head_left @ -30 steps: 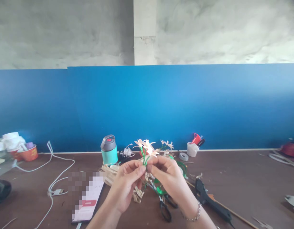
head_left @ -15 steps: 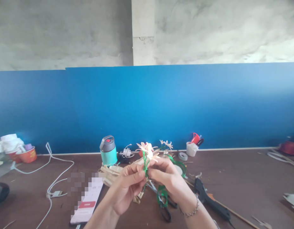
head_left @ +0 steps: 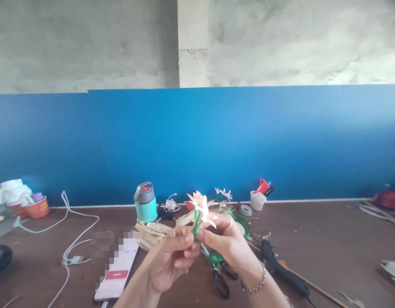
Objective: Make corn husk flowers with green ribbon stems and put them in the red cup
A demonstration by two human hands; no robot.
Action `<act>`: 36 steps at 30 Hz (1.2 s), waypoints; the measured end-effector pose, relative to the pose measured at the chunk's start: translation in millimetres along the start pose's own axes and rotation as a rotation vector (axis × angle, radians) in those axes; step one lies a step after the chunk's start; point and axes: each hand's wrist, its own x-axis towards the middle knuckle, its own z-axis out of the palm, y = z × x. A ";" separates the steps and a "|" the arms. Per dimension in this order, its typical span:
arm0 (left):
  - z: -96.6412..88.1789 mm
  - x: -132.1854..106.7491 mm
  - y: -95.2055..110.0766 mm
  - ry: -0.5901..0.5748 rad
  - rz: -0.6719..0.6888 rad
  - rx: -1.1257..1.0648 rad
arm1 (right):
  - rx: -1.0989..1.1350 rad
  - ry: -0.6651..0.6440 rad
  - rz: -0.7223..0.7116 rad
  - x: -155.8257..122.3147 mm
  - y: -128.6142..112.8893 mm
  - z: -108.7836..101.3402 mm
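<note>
Both forearms come into my head view from the bottom edge, angled inward until the hands nearly meet above the table (head_left: 171,293). I have the left hand (head_left: 171,252) with thumb and forefinger pinched closed on the green stems of the flowers (head_left: 202,207), its other fingers loosely curled below. The right hand (head_left: 226,237) comes in from the other side, knuckles up, its thumb tip against the same stems and its forefinger bent behind the blooms, leaving hardly any gap. The flowers stand roughly upright between my fingertips, petals above the hands. A bracelet (head_left: 258,284) circles the right wrist, with scissors (head_left: 221,285) beside it and the glue gun (head_left: 282,269) farther right.
</note>
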 end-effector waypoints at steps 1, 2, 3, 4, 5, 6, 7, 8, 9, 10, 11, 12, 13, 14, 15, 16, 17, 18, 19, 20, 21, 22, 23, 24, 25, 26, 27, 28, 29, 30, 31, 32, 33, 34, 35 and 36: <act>-0.5 -0.2 -0.2 -0.022 -0.035 -0.031 | -0.007 0.004 0.003 -0.5 0.4 -1.1; -0.8 -0.3 -0.4 -0.041 -0.064 -0.063 | -0.013 0.006 0.004 -0.9 0.6 -1.9; -0.9 -0.3 -0.6 -0.054 -0.086 -0.091 | -0.018 0.009 0.000 -1.3 0.6 -2.2; -0.9 -0.1 -0.9 -0.062 -0.098 -0.115 | -0.019 0.013 -0.008 -1.5 0.3 -1.9; -0.6 0.2 -1.1 -0.066 -0.102 -0.132 | -0.020 0.016 -0.015 -1.7 -0.1 -1.3; -0.4 0.7 -1.4 -0.063 -0.100 -0.142 | -0.023 0.018 -0.017 -1.7 -0.8 -0.3; -0.1 1.3 -1.7 -0.053 -0.094 -0.144 | -0.027 0.021 -0.016 -1.6 -1.6 0.8; 0.1 2.0 -1.9 -0.038 -0.084 -0.137 | -0.033 0.025 -0.012 -1.4 -2.5 1.9; 0.3 2.7 -2.2 -0.017 -0.072 -0.121 | -0.045 0.028 -0.006 -1.2 -3.4 2.8; 0.5 3.3 -2.4 0.009 -0.056 -0.097 | -0.058 0.030 0.002 -0.9 -4.3 3.5; 0.8 3.9 -2.6 0.041 -0.036 -0.062 | -0.074 0.032 0.009 -0.6 -5.0 3.8; 1.2 4.3 -2.7 0.078 -0.007 -0.018 | -0.098 0.043 0.006 -0.4 -5.5 3.7; 2.0 4.5 -2.9 0.121 0.035 0.035 | -0.134 0.061 -0.004 -0.1 -5.8 3.4; 3.3 4.6 -3.1 0.169 0.089 0.094 | -0.177 0.093 -0.020 0.2 -5.8 2.8; 5.0 4.4 -3.4 0.220 0.159 0.158 | -0.225 0.133 -0.041 0.6 -5.7 2.2; 7.1 4.0 -3.9 0.277 0.241 0.226 | -0.272 0.176 -0.063 1.1 -5.4 1.7; 9.5 3.5 -4.7 0.338 0.324 0.299 | -0.314 0.219 -0.081 1.6 -5.0 1.3; 12.2 2.7 -5.8 0.399 0.402 0.379 | -0.346 0.253 -0.090 2.2 -4.7 1.3; 14.8 1.9 -7.2 0.461 0.470 0.468 | -0.371 0.278 -0.093 2.8 -4.4 1.5; 17.3 0.9 -8.9 0.521 0.535 0.561 | -0.394 0.298 -0.096 3.4 -4.2 2.1; 19.6 0.0 -10.7 0.569 0.593 0.655 | -0.419 0.313 -0.099 3.8 -4.2 3.1; 21.4 -0.8 -12.4 0.607 0.652 0.742 | -0.446 0.325 -0.101 4.0 -4.1 4.3; 22.6 -1.4 -14.0 0.631 0.702 0.816 | -0.471 0.334 -0.104 4.1 -4.0 5.7; 23.4 -1.7 -15.1 0.647 0.745 0.871 | -0.494 0.342 -0.111 4.0 -3.8 7.3; 23.6 -1.6 -15.9 0.655 0.773 0.904 | -0.511 0.346 -0.117 3.8 -3.5 8.8; 23.4 -1.3 -16.1 0.655 0.779 0.916 | -0.522 0.350 -0.121 3.5 -3.1 10.3; 22.7 -0.6 -16.0 0.650 0.768 0.905 | -0.525 0.352 -0.123 3.2 -2.6 11.6; 21.8 0.2 -15.5 0.643 0.739 0.874 | -0.519 0.352 -0.123 2.9 -2.0 12.6; 20.6 1.1 -14.8 0.634 0.695 0.828 | -0.508 0.349 -0.120 2.7 -1.4 13.3; 19.4 1.9 -14.0 0.620 0.644 0.772 | -0.491 0.343 -0.117 2.5 -0.7 13.7; 18.2 2.5 -13.1 0.603 0.594 0.717 | -0.472 0.336 -0.114 2.5 -0.2 13.8; 17.0 2.8 -12.4 0.583 0.552 0.670 | -0.455 0.326 -0.110 2.4 0.3 13.6; 16.1 2.8 -11.7 0.565 0.520 0.640 | -0.443 0.315 -0.104 2.3 0.6 13.3; 15.3 2.6 -11.2 0.547 0.500 0.626 | -0.440 0.307 -0.097 2.2 0.7 12.9; 14.7 2.3 -10.7 0.530 0.491 0.625 | -0.442 0.301 -0.092 2.1 0.5 12.6; 14.4 1.9 -10.3 0.515 0.484 0.627 | -0.450 0.295 -0.090 1.9 0.2 12.4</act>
